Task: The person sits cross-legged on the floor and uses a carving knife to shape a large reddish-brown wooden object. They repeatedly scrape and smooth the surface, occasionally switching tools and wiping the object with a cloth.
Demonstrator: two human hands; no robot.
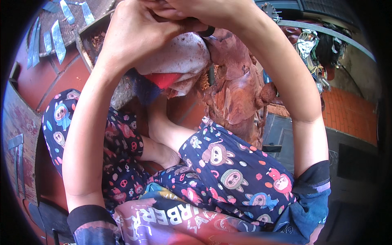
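Note:
Both my arms are raised, and my hands meet at the top edge. My left hand and my right hand overlap there. Most of their fingers are cut off or hidden, so whether they hold anything does not show. A small dark curved piece shows just below them. Beneath the hands lies a whitish stained cloth bundle with a red patch. Beside it on the right stands a reddish-brown carved piece of wood, close to my bent knee.
Several flat metal blades lie at the upper left. A worn wooden board with metal pieces stands at the left. Dark panels are on the right, beyond them orange tiles. Assorted items crowd the upper right.

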